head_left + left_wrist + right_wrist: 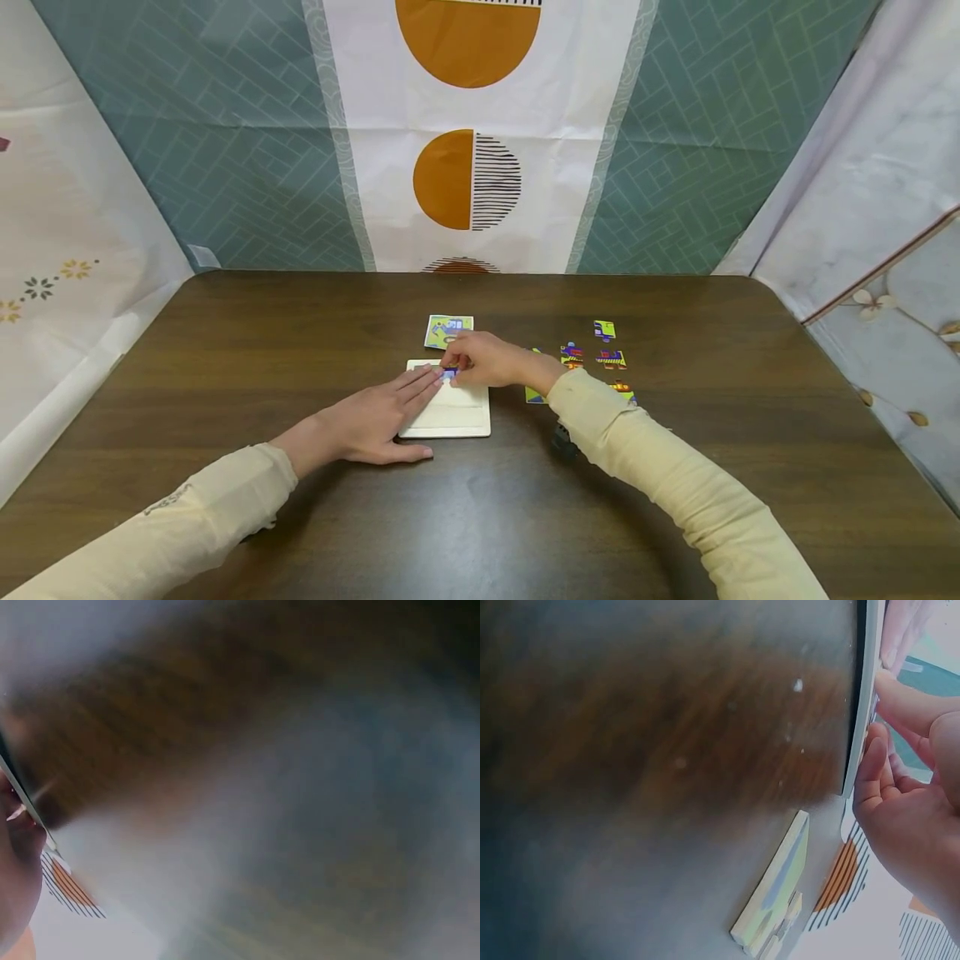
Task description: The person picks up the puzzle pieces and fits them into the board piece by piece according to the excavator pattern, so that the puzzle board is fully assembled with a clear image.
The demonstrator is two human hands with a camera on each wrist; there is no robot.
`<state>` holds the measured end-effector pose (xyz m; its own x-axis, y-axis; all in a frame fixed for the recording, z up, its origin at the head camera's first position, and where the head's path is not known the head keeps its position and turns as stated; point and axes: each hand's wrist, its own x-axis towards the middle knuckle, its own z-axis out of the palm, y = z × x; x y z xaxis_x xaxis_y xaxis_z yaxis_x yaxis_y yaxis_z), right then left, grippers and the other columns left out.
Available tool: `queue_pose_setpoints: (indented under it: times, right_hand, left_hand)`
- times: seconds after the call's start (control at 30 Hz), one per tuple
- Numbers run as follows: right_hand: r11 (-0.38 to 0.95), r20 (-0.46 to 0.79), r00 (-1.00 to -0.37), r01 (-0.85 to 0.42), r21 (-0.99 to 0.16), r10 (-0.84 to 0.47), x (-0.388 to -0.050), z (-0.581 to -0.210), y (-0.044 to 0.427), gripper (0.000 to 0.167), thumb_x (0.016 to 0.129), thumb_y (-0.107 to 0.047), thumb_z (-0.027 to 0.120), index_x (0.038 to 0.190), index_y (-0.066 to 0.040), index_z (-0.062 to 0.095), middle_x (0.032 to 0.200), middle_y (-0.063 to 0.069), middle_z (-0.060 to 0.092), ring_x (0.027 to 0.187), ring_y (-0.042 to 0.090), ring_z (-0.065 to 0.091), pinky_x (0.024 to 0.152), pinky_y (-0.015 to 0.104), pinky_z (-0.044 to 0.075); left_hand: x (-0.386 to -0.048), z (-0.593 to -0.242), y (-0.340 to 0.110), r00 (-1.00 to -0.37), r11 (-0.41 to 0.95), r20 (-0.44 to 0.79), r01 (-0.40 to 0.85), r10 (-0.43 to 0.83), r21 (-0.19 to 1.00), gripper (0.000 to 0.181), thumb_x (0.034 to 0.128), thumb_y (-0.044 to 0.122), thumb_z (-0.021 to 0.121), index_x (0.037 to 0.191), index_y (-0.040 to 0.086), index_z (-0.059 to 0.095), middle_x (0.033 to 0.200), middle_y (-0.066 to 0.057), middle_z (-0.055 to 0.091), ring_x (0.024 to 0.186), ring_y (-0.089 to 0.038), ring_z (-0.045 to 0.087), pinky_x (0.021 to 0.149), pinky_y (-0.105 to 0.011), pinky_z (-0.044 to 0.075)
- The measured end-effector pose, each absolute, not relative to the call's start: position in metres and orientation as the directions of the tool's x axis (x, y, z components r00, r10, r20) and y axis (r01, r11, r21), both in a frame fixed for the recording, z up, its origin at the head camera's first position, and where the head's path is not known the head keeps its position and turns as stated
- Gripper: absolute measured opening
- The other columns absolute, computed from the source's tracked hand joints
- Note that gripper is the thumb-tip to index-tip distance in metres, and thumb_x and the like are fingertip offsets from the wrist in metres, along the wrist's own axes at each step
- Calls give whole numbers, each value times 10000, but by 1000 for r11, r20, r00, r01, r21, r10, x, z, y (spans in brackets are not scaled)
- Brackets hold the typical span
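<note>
A white puzzle tray (450,422) lies on the brown table. On its left side rests my left hand (378,417), fingers straight and thumb spread onto the table. The fingertips touch a small blue-and-orange puzzle piece (449,374) near the tray's upper part. From the right, my right hand (487,360) pinches that piece between thumb and fingers; the fingers partly hide it. In the right wrist view the right hand (907,799) bends over the tray's edge (862,712). Only a sliver of the left hand (19,885) appears in the left wrist view.
Behind the tray lies a square picture card (444,327). Several loose puzzle pieces (611,359) are scattered to the right, some partly behind the right forearm. One puzzle piece (776,881) shows near the right hand's wrist camera. A patterned curtain (465,179) hangs beyond the table.
</note>
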<state>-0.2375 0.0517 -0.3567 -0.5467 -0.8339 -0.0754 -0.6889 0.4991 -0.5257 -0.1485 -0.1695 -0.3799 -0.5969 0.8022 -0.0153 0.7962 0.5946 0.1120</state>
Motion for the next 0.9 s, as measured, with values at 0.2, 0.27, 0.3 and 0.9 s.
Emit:
queue_pose_setpoints:
  times: [0.2,0.27,0.3,0.9]
  right_hand:
    - [500,-77,-550,-682,-533,-832,-237,-357,51,225,879,-74,704,1094,-13,678,1008,59,584,891,155,594,802,198,460]
    - [502,-84,-550,-676,-539,-831,-237,-356,51,228,882,-75,703,1100,-14,680,1012,58,581,892,152,594,802,195,460]
    - [503,-89,-551,-671,-545,-830,-238,-356,51,230,883,-75,703,1104,-13,680,1015,60,580,894,153,595,805,200,462]
    - [499,-98,-538,-679,-538,-837,-242,-355,51,253,872,-75,717,1111,3,689,976,62,598,869,149,604,791,197,467]
  left_hand:
    - [-152,-375,-173,-680,654,-47,680,732,331,710,980,482,487,1495,19,331,1570,-100,254,1430,-276,232,1100,-466,290]
    - [-155,-372,-174,-700,654,-44,640,713,403,601,992,368,486,1477,29,381,1552,-88,301,1411,-274,281,1086,-485,308]
    - [-157,-371,-175,-707,649,-41,622,706,438,557,990,302,474,1468,28,397,1542,-88,322,1400,-275,304,1080,-495,314]
    - [-165,-369,-178,-681,606,-27,631,732,484,493,949,69,364,1430,13,454,1513,-117,368,1373,-312,344,1062,-537,316]
